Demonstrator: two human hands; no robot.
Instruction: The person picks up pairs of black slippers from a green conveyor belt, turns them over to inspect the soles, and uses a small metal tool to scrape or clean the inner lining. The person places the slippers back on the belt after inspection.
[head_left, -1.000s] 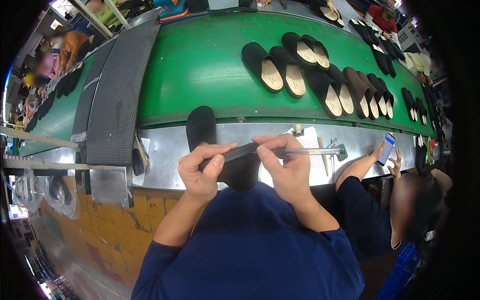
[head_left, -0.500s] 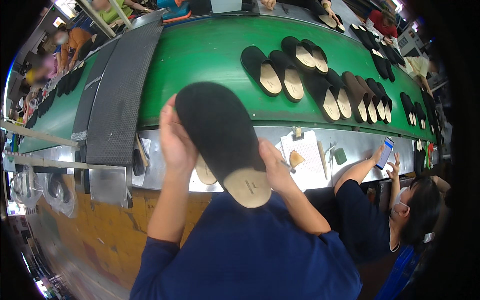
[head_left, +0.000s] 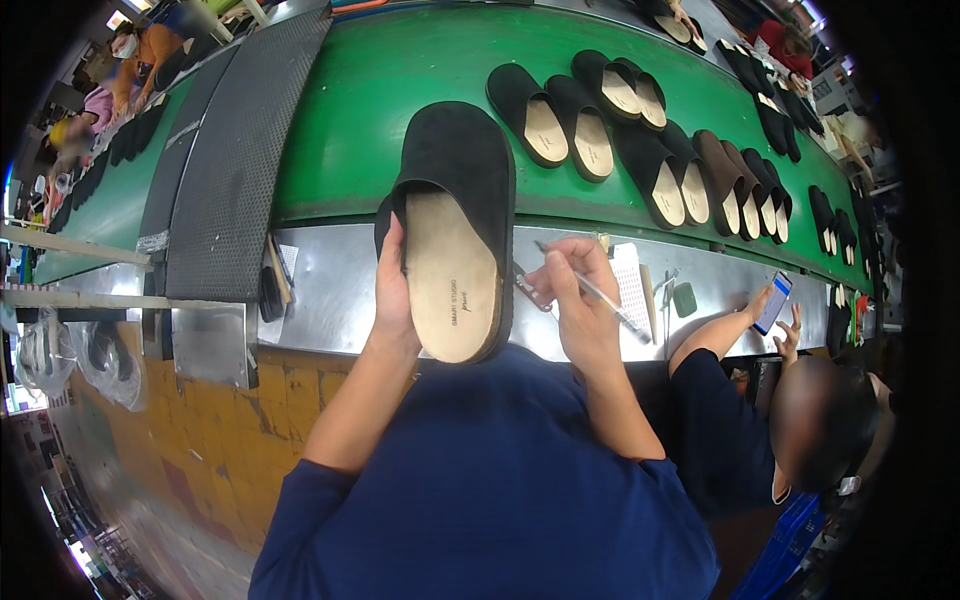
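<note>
My left hand (head_left: pixel 393 285) grips a black backless clog (head_left: pixel 460 150) with a tan insole, held upright above the bench, toe pointing away. Behind its left side shows a strip of a second black shoe (head_left: pixel 384 222), mostly hidden. My right hand (head_left: pixel 580 300) is just right of the clog, fingers closed around a slim pale pen (head_left: pixel 612 303) with a dark end. A small metal piece (head_left: pixel 530 287) lies between that hand and the clog; its kind is unclear.
Several black and brown clogs (head_left: pixel 545 130) stand on the green belt (head_left: pixel 400 80). On the metal bench (head_left: pixel 330 290) are a printed sheet (head_left: pixel 628 280) and a green block (head_left: pixel 684 299). A dark textured panel (head_left: pixel 245 150) stands left. To my right, a seated person holds a phone (head_left: pixel 773 303).
The clog has turned more upright, and its opening and full insole now show. My right hand has come off the clog and moved right, with the pen now plainly visible.
</note>
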